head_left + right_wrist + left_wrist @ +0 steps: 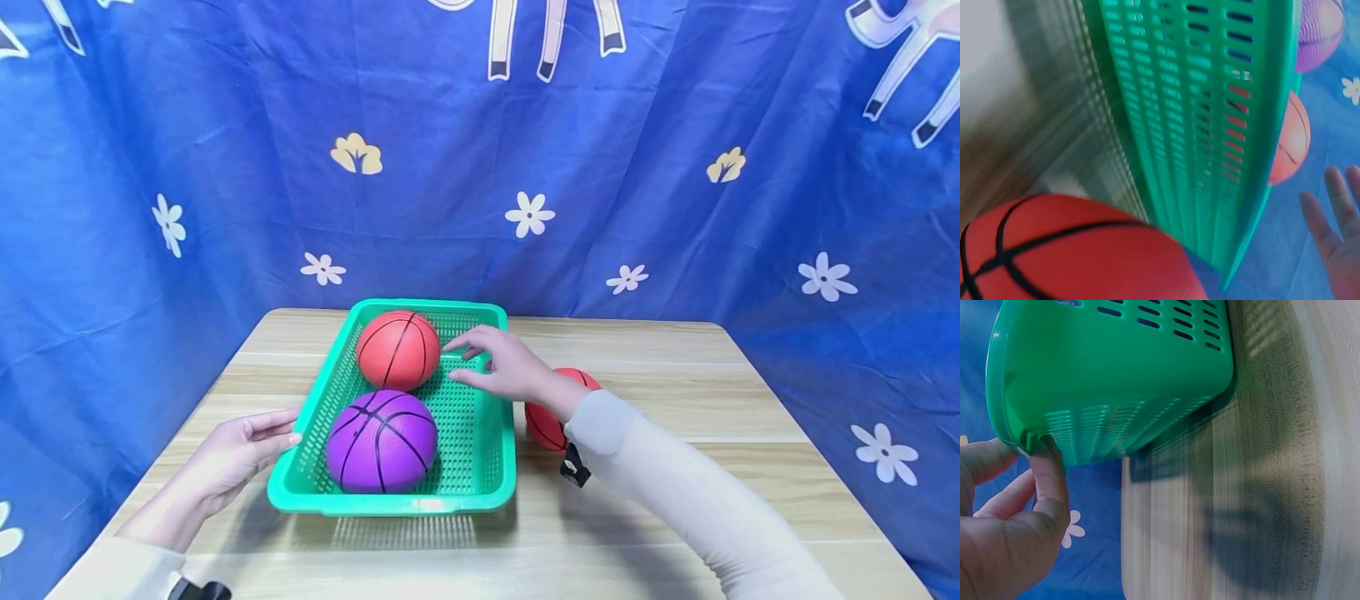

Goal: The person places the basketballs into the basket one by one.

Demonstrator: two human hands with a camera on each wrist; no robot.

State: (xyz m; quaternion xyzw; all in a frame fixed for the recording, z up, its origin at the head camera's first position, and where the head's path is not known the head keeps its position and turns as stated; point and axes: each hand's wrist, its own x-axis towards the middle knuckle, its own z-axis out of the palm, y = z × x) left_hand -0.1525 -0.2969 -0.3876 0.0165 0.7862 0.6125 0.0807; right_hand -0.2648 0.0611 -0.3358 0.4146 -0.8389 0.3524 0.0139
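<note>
A green plastic basket (480, 504) stands on the table, holding a red basketball (398, 351) at the back and a purple basketball (382, 442) in front. My left hand (238, 454) pinches the basket's left rim between thumb and fingers, which the left wrist view shows close up. Over the basket's right side reaches my right hand (502, 365), fingers spread and holding nothing, a little apart from the red ball inside. Another red basketball (1079, 250) sits on the table just outside the basket's right wall, partly hidden under my right forearm in the head view.
The wooden table (660, 350) carries the basket left of its middle. A blue curtain (450, 208) with white flowers and animal figures hangs behind the table and along both sides.
</note>
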